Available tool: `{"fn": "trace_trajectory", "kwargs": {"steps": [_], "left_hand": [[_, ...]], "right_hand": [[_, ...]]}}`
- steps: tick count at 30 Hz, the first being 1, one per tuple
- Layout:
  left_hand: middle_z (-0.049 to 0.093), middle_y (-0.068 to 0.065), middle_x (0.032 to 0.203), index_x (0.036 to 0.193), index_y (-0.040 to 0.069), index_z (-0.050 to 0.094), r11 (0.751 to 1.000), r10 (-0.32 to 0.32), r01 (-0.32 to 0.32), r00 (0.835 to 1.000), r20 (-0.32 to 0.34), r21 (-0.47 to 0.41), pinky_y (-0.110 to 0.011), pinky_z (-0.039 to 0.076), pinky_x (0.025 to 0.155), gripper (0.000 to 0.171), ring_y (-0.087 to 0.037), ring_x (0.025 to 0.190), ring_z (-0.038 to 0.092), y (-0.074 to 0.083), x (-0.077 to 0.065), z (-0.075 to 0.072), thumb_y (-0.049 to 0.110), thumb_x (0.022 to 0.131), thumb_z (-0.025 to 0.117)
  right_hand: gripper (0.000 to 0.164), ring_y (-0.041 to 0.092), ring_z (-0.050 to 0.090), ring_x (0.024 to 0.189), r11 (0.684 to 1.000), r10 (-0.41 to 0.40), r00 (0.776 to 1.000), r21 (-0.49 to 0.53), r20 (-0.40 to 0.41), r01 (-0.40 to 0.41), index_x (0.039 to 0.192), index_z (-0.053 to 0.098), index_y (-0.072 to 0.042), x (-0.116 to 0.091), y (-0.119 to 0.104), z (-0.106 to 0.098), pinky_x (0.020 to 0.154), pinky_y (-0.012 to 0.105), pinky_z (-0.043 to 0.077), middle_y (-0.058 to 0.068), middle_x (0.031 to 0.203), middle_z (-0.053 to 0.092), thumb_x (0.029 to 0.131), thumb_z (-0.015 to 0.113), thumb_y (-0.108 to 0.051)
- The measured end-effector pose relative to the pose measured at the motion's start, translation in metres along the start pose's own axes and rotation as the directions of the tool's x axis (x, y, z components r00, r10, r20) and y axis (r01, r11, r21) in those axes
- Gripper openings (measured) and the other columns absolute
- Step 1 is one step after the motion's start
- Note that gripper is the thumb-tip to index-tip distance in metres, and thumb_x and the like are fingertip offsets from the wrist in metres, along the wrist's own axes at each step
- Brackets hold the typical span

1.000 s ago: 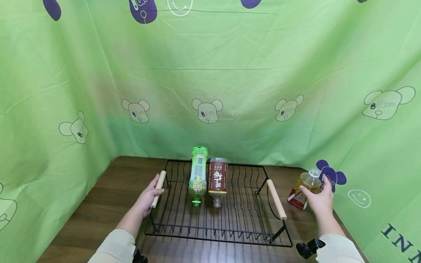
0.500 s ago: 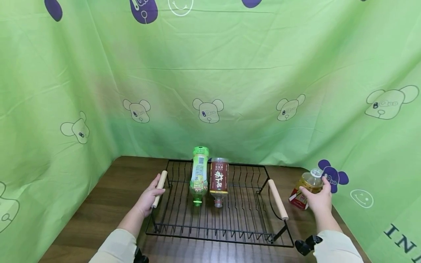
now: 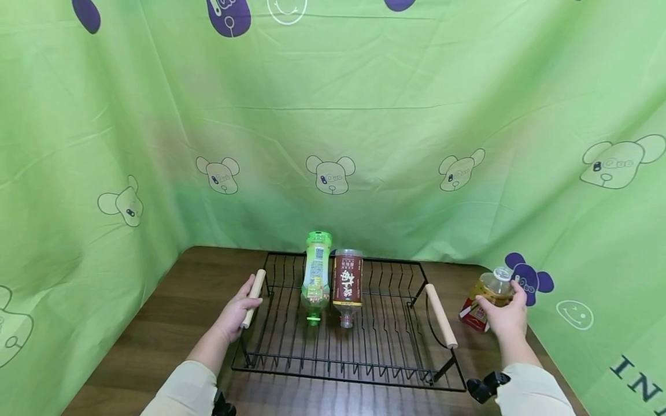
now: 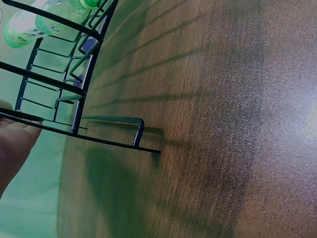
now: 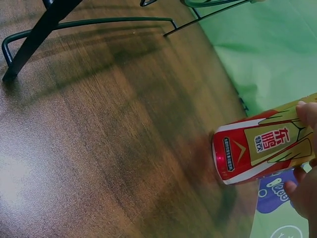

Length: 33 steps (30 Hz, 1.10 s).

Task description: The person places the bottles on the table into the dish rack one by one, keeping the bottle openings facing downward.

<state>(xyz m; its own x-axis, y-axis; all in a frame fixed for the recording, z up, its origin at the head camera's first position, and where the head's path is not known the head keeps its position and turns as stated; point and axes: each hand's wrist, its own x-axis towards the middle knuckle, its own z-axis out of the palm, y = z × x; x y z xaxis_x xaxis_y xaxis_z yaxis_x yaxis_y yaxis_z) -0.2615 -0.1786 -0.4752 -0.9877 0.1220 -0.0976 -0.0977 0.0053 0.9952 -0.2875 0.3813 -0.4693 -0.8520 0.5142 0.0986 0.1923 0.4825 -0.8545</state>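
My left hand (image 3: pixel 234 312) grips the left wooden handle (image 3: pixel 254 299) of a black wire dish rack (image 3: pixel 385 346); its thumb lies over the handle. To the right of the rack, my right hand (image 3: pixel 506 316) holds a bottle with a red and yellow label (image 3: pixel 481 303) and a clear cap, thumb on one side and fingers on the other. The label shows up close in the right wrist view (image 5: pixel 267 144). Two bottles lie on the rack with necks toward me: a green one (image 3: pixel 315 277) and one with a dark red label (image 3: pixel 347 280).
The rack stands on a dark wooden table (image 3: pixel 156 346), its right wooden handle (image 3: pixel 441 316) between the rack and the right-hand bottle. A green patterned curtain (image 3: pixel 333 214) encloses the table at the back and both sides.
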Motion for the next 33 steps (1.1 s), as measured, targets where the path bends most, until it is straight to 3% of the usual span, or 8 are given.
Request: {"fn": "trace_trajectory", "kwargs": {"steps": [12,20,26,33], "left_hand": [[-0.012,-0.021,0.163,0.158,0.012,-0.001,1.000,-0.006,0.006,1.000,0.000,-0.001,-0.057,0.000,0.119,0.076,-0.042,0.149,-0.007,0.000,0.000,0.000,0.005,0.096,0.043],[-0.012,-0.022,0.163,0.158,0.011,0.000,1.000,-0.002,0.002,1.000,-0.004,-0.006,-0.056,0.001,0.119,0.076,-0.043,0.149,-0.006,0.000,0.000,0.000,0.004,0.095,0.043],[-0.011,-0.021,0.163,0.158,0.012,0.001,1.000,-0.012,0.012,1.000,-0.006,-0.009,-0.058,0.000,0.119,0.075,-0.043,0.149,-0.006,-0.001,0.000,-0.001,0.004,0.096,0.042],[-0.012,-0.022,0.163,0.158,0.011,0.000,1.000,-0.006,0.006,1.000,-0.007,-0.001,-0.059,0.000,0.119,0.075,-0.044,0.149,-0.006,-0.001,0.000,-0.001,0.004,0.096,0.042]], "right_hand": [[0.092,0.050,0.030,0.141,0.998,-0.043,0.999,0.050,-0.029,0.044,0.158,0.006,-0.010,-0.006,-0.015,-0.003,0.113,0.063,0.027,0.031,0.157,0.024,0.090,0.066,-0.027],[0.093,0.049,0.033,0.139,0.987,-0.085,0.996,0.134,0.007,0.084,0.158,0.005,-0.015,-0.013,-0.041,-0.001,0.112,0.063,0.029,0.030,0.156,0.026,0.089,0.068,-0.023],[0.096,0.049,0.033,0.140,0.984,-0.121,0.991,0.140,0.051,0.113,0.157,0.002,-0.013,-0.021,-0.062,-0.001,0.112,0.062,0.030,0.031,0.157,0.023,0.089,0.069,-0.024],[0.090,0.046,0.037,0.137,0.976,-0.183,0.982,0.127,0.045,0.176,0.156,0.012,-0.008,-0.026,-0.082,-0.004,0.111,0.060,0.033,0.029,0.154,0.031,0.089,0.070,-0.024]]}}
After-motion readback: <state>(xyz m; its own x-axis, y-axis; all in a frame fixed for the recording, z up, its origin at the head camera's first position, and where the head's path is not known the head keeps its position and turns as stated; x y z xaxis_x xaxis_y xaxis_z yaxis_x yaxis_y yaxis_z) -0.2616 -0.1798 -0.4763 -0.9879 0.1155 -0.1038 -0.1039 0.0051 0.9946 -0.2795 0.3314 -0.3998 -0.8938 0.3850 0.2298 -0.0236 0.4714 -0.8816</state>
